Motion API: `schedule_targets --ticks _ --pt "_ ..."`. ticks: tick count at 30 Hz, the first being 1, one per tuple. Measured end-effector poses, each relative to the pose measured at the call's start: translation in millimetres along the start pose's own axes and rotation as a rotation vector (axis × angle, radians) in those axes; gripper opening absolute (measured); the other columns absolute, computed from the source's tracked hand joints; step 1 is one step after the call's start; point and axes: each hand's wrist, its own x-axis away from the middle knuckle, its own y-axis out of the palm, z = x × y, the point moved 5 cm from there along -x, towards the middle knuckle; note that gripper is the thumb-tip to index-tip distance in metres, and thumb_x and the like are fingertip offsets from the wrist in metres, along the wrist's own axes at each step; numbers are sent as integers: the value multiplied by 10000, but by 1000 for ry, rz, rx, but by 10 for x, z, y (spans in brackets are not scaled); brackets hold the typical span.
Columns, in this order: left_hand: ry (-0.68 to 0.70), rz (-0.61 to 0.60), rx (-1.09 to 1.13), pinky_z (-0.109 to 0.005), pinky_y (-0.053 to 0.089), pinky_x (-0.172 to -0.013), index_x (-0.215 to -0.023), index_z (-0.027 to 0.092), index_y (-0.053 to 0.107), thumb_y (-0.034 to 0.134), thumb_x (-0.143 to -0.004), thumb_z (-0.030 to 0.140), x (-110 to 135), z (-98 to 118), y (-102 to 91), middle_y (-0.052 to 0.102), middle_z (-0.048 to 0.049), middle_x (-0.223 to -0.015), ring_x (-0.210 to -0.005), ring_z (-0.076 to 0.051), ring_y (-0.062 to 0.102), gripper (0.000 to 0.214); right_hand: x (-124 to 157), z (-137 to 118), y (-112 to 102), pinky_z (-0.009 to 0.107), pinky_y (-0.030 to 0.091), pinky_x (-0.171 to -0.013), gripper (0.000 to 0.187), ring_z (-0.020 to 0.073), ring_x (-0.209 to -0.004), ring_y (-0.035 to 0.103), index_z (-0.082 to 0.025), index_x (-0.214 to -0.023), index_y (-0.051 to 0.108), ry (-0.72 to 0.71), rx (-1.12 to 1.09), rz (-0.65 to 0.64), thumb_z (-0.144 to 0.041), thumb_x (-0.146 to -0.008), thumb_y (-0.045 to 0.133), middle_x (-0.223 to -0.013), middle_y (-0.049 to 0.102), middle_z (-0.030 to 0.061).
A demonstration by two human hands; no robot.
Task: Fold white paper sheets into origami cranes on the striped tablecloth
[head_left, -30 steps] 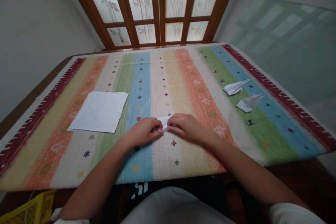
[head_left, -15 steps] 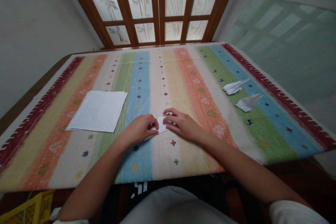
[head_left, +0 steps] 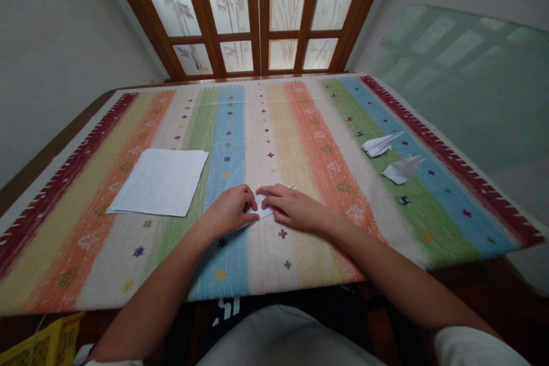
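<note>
Since the frame half a second ago, the right hand [head_left: 292, 210] is lying flatter, its fingers now stretching leftward across the small folded white paper piece [head_left: 262, 209], and a thin paper tip is now showing past its knuckles. That hand is pressing down, mostly open, palm low. The left hand [head_left: 230, 213] is curling, thumb and forefinger pinching the paper's near-left end. The paper is sitting between both hands near the front of the striped cloth-covered worktop [head_left: 300, 126]. Its long axis is running from near-left to far-right, with the tip pointing far-right, though most of it is hidden. A stack of square white sheets [head_left: 160, 181] is lying to the left, and two folded white paper planes [head_left: 380, 144] [head_left: 401, 169] are resting well apart on the right.
</note>
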Motion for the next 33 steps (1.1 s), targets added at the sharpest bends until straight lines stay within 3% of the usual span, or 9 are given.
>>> schedule_targets --ticks 6,12,15,22,29,33 --pt "-1 -30 -46 -312 460 -763 -790 180 759 785 -838 203 12 34 22 721 -50 -903 -766 -190 654 59 38 4 -19 388 555 -1041 283 225 -1184 687 -188 -1186 715 22 3 23 -87 -961 577 -1426 627 140" --pt "-23 -22 -108 -287 396 -668 -873 183 680 747 -844 176 45 93 16 729 -20 -808 -713 -190 646 73 42 -19 -88 355 567 -918 284 221 -1052 685 -169 -1197 679 69 6 51 -80 -951 570 -1240 698 128" --pt "17 -46 -90 -292 431 -695 -873 190 724 709 -863 175 61 114 22 758 -33 -828 -730 -195 681 24 58 -17 -112 363 561 -922 290 226 -1072 676 -170 -1224 691 53 4 71 -89 -968 583 -1208 715 126" --pt "62 -87 -111 -305 498 -762 -969 183 822 620 -876 106 74 104 45 807 -79 -949 -764 -203 723 235 68 3 -99 388 545 -932 165 245 -1075 652 -176 -1056 794 -28 85 75 -135 -988 649 -1118 751 113" --pt "36 -65 -194 -330 503 -791 -1009 196 800 622 -874 97 82 131 44 807 -76 -936 -807 -227 736 244 43 -30 -80 385 491 -903 216 236 -988 644 -182 -1165 757 -24 218 51 -152 -1007 614 -1042 743 103" --pt "4 -73 -347 -353 512 -774 -1010 195 778 589 -940 125 108 210 78 797 -95 -927 -789 -254 740 213 43 -67 -76 377 456 -892 178 231 -945 638 -192 -1144 745 -18 285 39 -161 -1013 629 -979 742 81"
